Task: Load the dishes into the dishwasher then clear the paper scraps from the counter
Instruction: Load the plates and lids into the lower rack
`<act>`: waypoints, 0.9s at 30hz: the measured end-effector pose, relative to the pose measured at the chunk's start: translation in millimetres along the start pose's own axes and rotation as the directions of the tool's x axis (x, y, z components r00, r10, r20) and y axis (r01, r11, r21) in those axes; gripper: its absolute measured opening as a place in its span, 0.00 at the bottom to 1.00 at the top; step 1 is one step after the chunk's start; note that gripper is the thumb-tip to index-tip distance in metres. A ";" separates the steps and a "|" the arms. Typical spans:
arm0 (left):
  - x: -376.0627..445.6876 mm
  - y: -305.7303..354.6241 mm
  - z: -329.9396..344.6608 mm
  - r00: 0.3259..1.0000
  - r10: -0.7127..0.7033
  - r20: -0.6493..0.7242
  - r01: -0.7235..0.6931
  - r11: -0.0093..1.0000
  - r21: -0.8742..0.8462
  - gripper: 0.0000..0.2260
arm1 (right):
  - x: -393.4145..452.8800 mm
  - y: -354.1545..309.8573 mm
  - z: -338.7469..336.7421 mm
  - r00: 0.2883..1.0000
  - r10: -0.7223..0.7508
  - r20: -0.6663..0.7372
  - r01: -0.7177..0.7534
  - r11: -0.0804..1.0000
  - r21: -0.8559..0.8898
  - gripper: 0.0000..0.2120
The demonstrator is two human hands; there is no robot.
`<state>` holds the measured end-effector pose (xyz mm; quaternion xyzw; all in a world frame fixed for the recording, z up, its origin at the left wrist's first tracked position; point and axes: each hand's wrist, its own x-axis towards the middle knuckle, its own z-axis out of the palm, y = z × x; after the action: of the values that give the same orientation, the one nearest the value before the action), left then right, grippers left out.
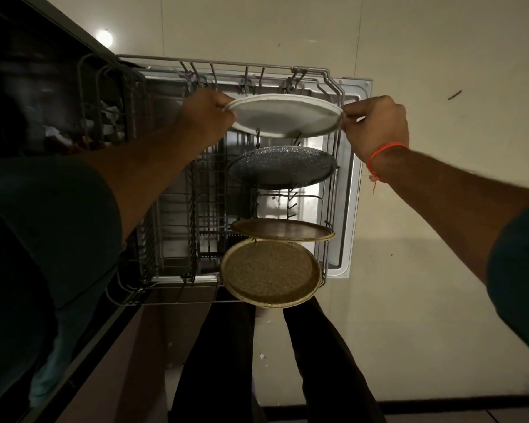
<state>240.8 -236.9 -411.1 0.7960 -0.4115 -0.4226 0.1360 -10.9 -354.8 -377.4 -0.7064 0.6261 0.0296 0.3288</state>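
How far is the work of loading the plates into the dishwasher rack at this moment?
Done: a dark plate and two tan plates stand in the rack. In hand: the left hand and right hand hold a white plate over it. Left: seating that plate; the counter is not visible.

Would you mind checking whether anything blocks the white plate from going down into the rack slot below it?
Nothing visible does. Both the left hand and right hand grip the white plate by its rim above the rack. The tines beneath it look free; the dark plate stands one slot nearer.
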 end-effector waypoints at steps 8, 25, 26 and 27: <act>-7.7 8.3 0.4 0.998 0.027 0.058 -0.017 0.983 -0.181 0.15 | 5.5 -9.9 -1.9 1.000 -0.010 0.014 0.010 1.000 -0.007 0.09; -61.5 13.8 14.6 0.997 -0.072 0.026 0.076 0.965 -0.252 0.21 | -62.4 -25.4 6.1 0.983 -0.095 0.155 0.091 0.995 0.037 0.21; -67.1 13.5 17.1 0.996 -0.077 0.038 0.084 0.960 -0.267 0.20 | -67.3 -24.4 6.8 0.983 -0.092 0.160 0.087 0.996 0.037 0.21; -73.4 13.3 19.9 0.994 -0.090 0.055 0.102 0.956 -0.275 0.19 | -72.7 -23.2 7.2 0.982 -0.086 0.166 0.081 0.996 0.036 0.21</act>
<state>195.7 -186.1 -374.4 0.7791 -0.3118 -0.4988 0.2169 -2.9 -288.3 -340.2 -0.7224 0.5663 0.0659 0.3913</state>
